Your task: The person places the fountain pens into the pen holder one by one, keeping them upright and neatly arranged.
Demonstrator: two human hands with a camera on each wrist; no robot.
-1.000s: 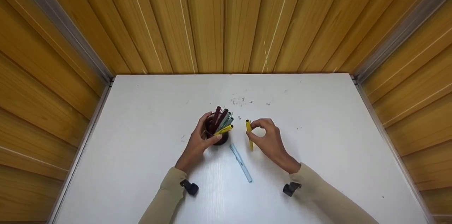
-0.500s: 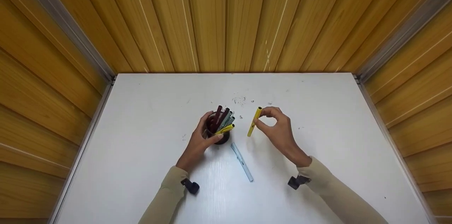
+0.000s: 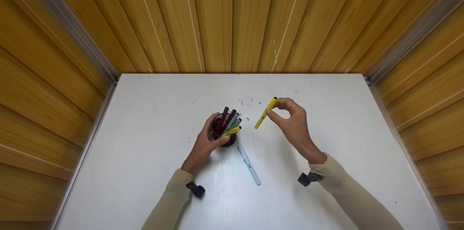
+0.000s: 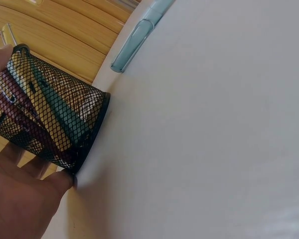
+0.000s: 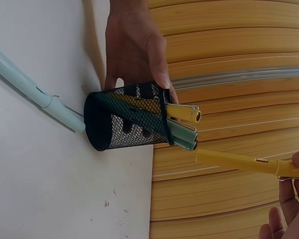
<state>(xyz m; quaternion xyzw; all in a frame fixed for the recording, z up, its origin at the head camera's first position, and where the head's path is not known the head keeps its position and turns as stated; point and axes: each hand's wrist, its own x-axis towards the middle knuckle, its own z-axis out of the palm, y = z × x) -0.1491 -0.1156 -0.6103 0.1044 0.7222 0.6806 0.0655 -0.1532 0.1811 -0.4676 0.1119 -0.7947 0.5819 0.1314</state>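
My left hand (image 3: 204, 145) grips a black mesh pen cup (image 4: 65, 107) around its side, thumb at the rim. Inside the cup lean dark red pens (image 3: 225, 120), grey-green pens (image 5: 182, 134) and a yellow pen (image 5: 183, 112). To the right of the cup my right hand (image 3: 294, 123) pinches another yellow pen (image 3: 265, 114) between thumb and fingers. This pen is raised over the table and tilted, its lower end pointing toward the cup. A light blue pen (image 3: 249, 166) lies on the table in front of the cup.
The white table (image 3: 152, 121) ends at a wood-look panel wall (image 3: 217, 20) at the back, with similar panels (image 3: 427, 114) on both sides. Small dark marks (image 3: 246, 102) dot the surface behind the cup. Each sleeve carries a black wrist camera (image 3: 310, 178).
My right hand has lifted the yellow pen up and away to the right, and the pen has turned from nearly upright to slanted. The left hand and cup have stayed in place.
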